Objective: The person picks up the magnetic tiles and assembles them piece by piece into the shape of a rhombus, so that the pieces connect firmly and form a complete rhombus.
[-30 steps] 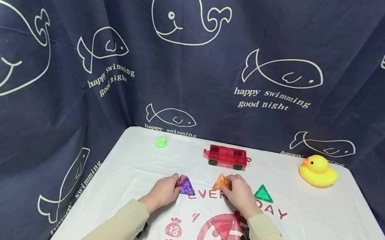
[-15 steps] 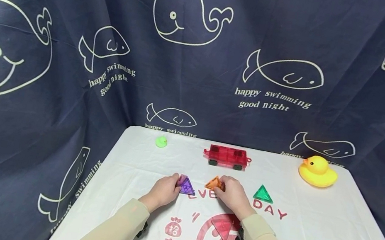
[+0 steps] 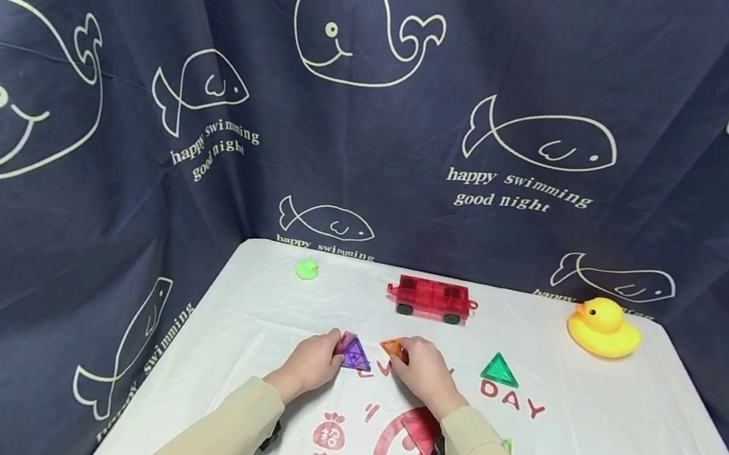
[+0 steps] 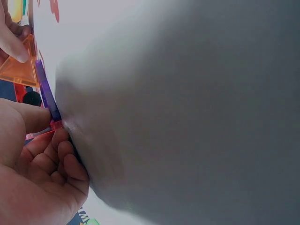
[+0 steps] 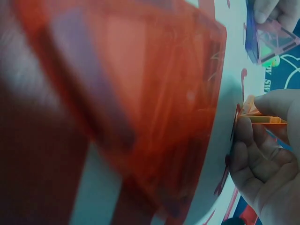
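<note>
Clamps the left grip [image 3: 312, 362] on a purple triangle tile [image 3: 356, 356], with a pinkish tile [image 3: 347, 339] against its left side, on the white-covered counter [image 3: 654, 432], and pinches an orange triangle tile [image 3: 392, 346] just beside it in the right grip [image 3: 424, 368], left of a green triangle tile [image 3: 500, 370].

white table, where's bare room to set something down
Free: between yellow duck and green triangle; between small green duck and left hand. Crowded: between left hand and right hand, where purple triangle and orange triangle sit close.
</note>
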`<state>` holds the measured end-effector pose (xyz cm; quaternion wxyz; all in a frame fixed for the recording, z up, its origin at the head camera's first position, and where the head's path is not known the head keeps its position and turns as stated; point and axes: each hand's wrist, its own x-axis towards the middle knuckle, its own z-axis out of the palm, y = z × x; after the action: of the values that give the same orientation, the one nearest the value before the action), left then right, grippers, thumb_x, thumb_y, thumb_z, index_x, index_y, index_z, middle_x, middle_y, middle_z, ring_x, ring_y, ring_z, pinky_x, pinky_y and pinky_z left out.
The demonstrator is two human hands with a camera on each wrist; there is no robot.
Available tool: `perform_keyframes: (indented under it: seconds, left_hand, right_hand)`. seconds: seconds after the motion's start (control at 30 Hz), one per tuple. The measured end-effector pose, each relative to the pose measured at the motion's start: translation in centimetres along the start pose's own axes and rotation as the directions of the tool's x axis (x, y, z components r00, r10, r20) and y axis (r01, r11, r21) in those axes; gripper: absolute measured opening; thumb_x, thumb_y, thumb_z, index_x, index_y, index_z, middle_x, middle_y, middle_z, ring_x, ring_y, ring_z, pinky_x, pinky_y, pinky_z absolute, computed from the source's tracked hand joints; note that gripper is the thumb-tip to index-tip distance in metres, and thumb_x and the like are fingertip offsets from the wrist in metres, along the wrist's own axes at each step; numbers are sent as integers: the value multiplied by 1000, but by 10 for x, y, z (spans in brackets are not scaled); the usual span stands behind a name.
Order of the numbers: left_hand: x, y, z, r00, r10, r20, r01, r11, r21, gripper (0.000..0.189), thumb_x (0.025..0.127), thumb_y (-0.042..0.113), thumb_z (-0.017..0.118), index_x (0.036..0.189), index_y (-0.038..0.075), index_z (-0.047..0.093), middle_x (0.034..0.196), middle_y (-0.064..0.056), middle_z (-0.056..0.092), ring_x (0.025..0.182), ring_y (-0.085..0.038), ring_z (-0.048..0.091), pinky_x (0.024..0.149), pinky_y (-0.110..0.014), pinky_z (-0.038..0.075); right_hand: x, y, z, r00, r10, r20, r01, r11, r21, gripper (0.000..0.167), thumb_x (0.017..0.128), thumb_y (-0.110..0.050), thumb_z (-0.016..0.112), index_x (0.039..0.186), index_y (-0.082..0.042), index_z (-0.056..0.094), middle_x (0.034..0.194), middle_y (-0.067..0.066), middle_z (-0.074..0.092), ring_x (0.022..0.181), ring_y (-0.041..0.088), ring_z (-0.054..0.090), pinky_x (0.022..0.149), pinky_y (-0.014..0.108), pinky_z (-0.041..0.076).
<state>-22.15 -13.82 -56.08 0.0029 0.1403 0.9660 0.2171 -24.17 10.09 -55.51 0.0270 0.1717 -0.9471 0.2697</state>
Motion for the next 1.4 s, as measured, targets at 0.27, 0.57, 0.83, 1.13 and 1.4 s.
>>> perform_keyframes:
  seconds: [0.27, 0.57, 0.83, 1.13, 1.4]
  left_hand:
    - [0, -1, 2, 1000, -3, 3, 3, 1000, 0, 14, 99, 15, 69, 99, 10, 56, 83, -4, 62, 85, -30, 69, 79, -46, 55]
    - [0, -1, 0, 1000, 13, -19, -13, 1000, 6, 16, 98, 13, 69, 96, 10, 54, 79, -3, 59, 81, -28, 68, 76, -46, 54]
    - [-1, 1, -1, 1000, 11, -17, -11, 1000, -4, 15, 98, 13, 69, 96, 10, 55, 79, -4, 60, 83, -30, 69, 77, -46, 54]
    - [-2, 2, -2, 1000, 17, -19, -17, 1000, 6, 16, 98, 13, 69, 95, 10, 54, 78, -4, 59, 82, -29, 68, 76, -46, 54]
    - [-4, 5, -7, 999, 35, -18, -35, 999, -5, 18, 97, 11, 71, 92, 11, 53, 76, -2, 57, 78, -28, 66, 73, -45, 53]
  right_hand:
    - [2, -14, 7, 1000, -14, 10, 14, 1000, 6, 11, 92, -16, 80, 87, -11, 73, 72, -3, 55, 65, 14, 48, 62, 32, 42]
    - [4, -26, 15, 999, -45, -22, 45, 999, -11, 12, 93, -16, 79, 85, -8, 74, 73, 0, 60, 62, 13, 49, 62, 34, 47]
    - [8, -30, 23, 999, -48, -19, 47, 998, -43, 13, 91, -17, 80, 93, -4, 77, 76, 2, 63, 65, 13, 54, 64, 36, 50]
    - [11, -34, 27, 994, -82, -69, 79, 996, -52, 12, 89, -13, 80, 84, -5, 73, 70, 1, 58, 60, 15, 51, 61, 36, 49]
    - [11, -39, 28, 994, -90, -65, 84, 993, -78, 14, 88, -14, 81, 81, -7, 72, 70, 1, 58, 60, 15, 53, 60, 36, 48]
